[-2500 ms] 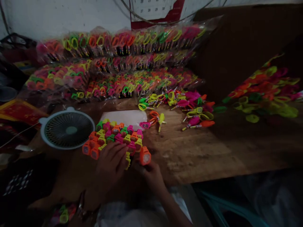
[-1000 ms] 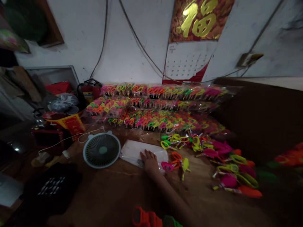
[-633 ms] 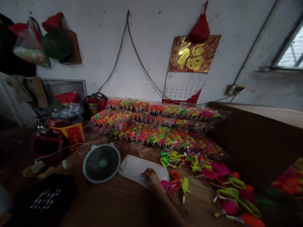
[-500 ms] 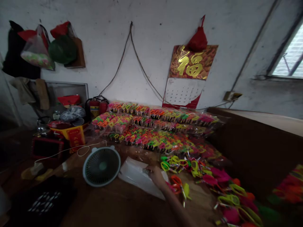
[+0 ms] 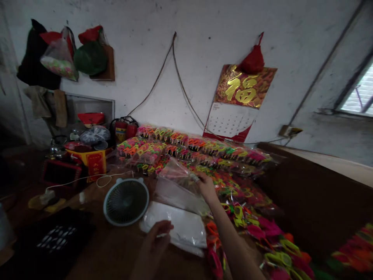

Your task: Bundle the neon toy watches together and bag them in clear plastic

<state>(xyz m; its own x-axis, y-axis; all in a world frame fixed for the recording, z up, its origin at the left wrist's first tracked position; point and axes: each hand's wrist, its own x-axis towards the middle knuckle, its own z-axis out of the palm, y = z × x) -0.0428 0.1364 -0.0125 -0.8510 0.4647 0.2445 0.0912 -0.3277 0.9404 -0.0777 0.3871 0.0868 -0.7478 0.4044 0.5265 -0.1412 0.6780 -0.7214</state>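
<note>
My right hand [image 5: 208, 187] is closed on the top edge of a clear plastic bag [image 5: 177, 193], which hangs slanting from the fingers. Below it, a stack of flat clear bags [image 5: 183, 225] lies on the table. My left hand [image 5: 155, 243] is over the near left edge of this stack, its fingers bent but apart, with nothing seen in them. Loose bright plastic items with bands [image 5: 239, 214], in yellow, pink, orange and green, lie to the right of the stack and under my right forearm.
Filled clear packs of the colourful items [image 5: 175, 149] are piled along the wall. A round grey-blue fan [image 5: 126, 202] lies left of the bags, near a white cable [image 5: 101, 177]. Dark fabric [image 5: 52, 241] is at lower left. A brown board [image 5: 314, 186] borders the right.
My right hand has lifted a clear bag off the stack, moving up and away from me. My left hand has come into view from below. The camera view has shifted slightly.
</note>
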